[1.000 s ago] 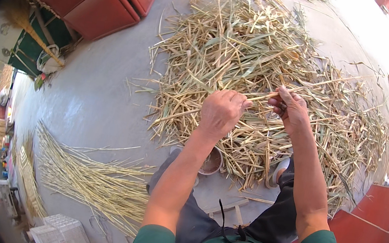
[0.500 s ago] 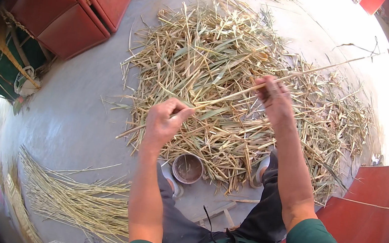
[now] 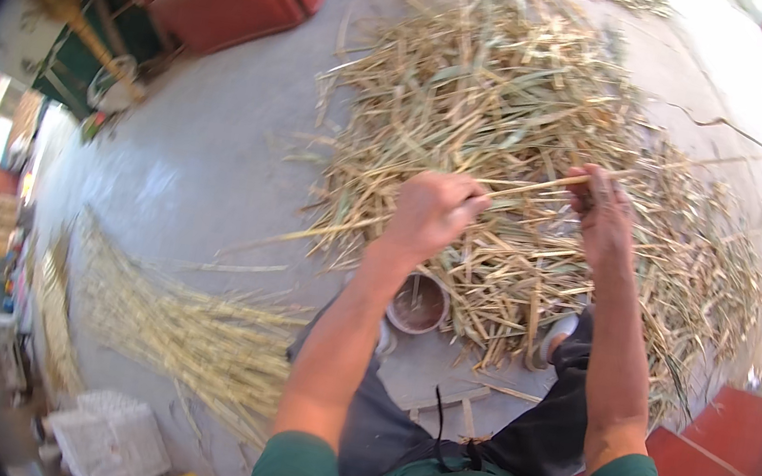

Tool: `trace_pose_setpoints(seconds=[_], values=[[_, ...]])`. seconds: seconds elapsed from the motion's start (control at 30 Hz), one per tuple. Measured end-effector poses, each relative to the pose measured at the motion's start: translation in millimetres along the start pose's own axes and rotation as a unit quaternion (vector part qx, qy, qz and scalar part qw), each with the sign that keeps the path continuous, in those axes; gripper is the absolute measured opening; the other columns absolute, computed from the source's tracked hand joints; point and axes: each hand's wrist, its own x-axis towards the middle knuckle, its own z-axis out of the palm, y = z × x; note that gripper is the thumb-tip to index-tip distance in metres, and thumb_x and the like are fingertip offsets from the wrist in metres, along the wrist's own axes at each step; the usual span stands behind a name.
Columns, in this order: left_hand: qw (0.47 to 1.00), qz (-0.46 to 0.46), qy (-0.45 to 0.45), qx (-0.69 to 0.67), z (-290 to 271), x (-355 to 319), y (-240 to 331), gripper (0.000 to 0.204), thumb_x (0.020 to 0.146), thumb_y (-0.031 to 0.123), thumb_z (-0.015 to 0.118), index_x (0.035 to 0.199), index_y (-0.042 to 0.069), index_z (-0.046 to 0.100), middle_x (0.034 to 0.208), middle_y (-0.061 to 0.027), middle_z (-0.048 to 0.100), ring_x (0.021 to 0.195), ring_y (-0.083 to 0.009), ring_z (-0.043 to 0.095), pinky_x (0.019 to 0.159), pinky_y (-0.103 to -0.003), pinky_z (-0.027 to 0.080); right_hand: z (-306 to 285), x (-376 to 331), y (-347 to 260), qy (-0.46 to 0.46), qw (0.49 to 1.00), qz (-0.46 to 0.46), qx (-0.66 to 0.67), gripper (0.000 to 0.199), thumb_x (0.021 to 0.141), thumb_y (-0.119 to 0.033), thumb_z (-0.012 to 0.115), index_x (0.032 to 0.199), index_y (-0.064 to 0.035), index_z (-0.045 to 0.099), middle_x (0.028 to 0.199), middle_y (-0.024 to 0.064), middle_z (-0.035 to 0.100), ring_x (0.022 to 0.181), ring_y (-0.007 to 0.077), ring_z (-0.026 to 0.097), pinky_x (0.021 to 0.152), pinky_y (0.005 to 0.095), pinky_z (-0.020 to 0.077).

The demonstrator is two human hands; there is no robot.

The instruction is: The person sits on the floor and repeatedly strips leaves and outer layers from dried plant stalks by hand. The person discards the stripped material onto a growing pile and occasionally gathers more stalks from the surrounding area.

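Observation:
A long, thin, pale reed stalk (image 3: 531, 188) runs slantwise through both hands above a heap of dry leaves and stripped husks (image 3: 480, 105). My left hand (image 3: 434, 212) is closed round it, and part of the stalk trails out to the lower left. Farther right, my right hand (image 3: 604, 217) pinches the same stalk between thumb and fingers. A dark patch shows in the right palm, too blurred to name. Beyond the right hand the thin end reaches toward the upper right.
A bowl-like container (image 3: 418, 304) stands between my feet. To the left on the grey floor lies a spread of bare stalks (image 3: 190, 328). Red cabinets (image 3: 229, 3) stand at the upper left, a broom (image 3: 87, 27) beside them. A red panel (image 3: 721, 466) is at right.
The view has swung left, shifting the scene rightward. My hands are closer together on the stalk, and more of it sticks out past my left hand.

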Motion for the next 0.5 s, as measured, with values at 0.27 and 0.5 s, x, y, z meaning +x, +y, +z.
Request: trace_pose_setpoints(seconds=[0.27,0.5], values=[[0.999,-0.025,0.023,0.017,-21,-4,-9,0.018,0.082,0.024,0.075,0.079,0.006,0.07,0.072,-0.012,0.067,0.068,-0.0325,0.065,0.063,-0.042,0.05,-89,58,-20,0.139,0.989,-0.045,0.032,0.022,0.096,-0.029,0.071,0.104,-0.0089,0.068,0.087,0.0017,0.07,0.071,0.0086,0.064,0.054,0.0205,0.0498],[0.999,-0.02,-0.002,-0.027,-20,-4,-14,0.018,0.084,0.021,0.075,0.086,0.003,0.073,0.08,-0.0129,0.07,0.071,-0.0283,0.066,0.065,-0.037,0.05,-26,15,-12,-0.138,0.989,-0.028,0.047,0.024,0.101,-0.02,0.061,0.122,-0.008,0.064,0.111,0.005,0.073,0.093,0.0121,0.067,0.081,0.0259,0.0529]])
